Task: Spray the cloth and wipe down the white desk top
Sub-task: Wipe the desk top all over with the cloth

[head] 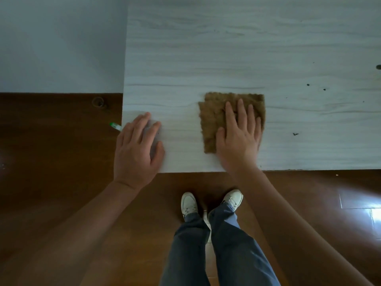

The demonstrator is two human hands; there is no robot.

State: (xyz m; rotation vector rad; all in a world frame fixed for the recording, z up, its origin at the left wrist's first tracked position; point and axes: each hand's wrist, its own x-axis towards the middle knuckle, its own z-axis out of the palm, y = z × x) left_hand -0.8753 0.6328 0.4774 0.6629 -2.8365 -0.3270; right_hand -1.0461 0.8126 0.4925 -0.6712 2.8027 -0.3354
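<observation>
Cloth (pixel 214 120), brown and nubbly, lies folded into a rough square on the white table (pixel 226 48), near the front edge and a little left of the middle of what I can see. My right hand (pixel 239 139) lies flat on its right half, fingers straight and slightly spread, palm pressing down, nothing gripped. The heel of that hand reaches off the cloth onto the bare table.

My left hand (pixel 136 149) rests on the table's front left corner, well apart from the cloth, fingers straight and relaxed, holding nothing; its outline is a bit blurred. Just beyond its fingers, past the table's left edge, a small green-and-white object (pixel 115 126) pokes out over the floor (pixel 51 151); I cannot tell what it is.

To the right of the cloth, the tabletop carries a few dark specks (pixel 308 84) and a small black mark (pixel 295 133). A pale wall (pixel 61 42) meets the dark wooden floor left of the table. Below the front edge I see my white shoes (pixel 188 204) and blue jeans (pixel 206 244).
</observation>
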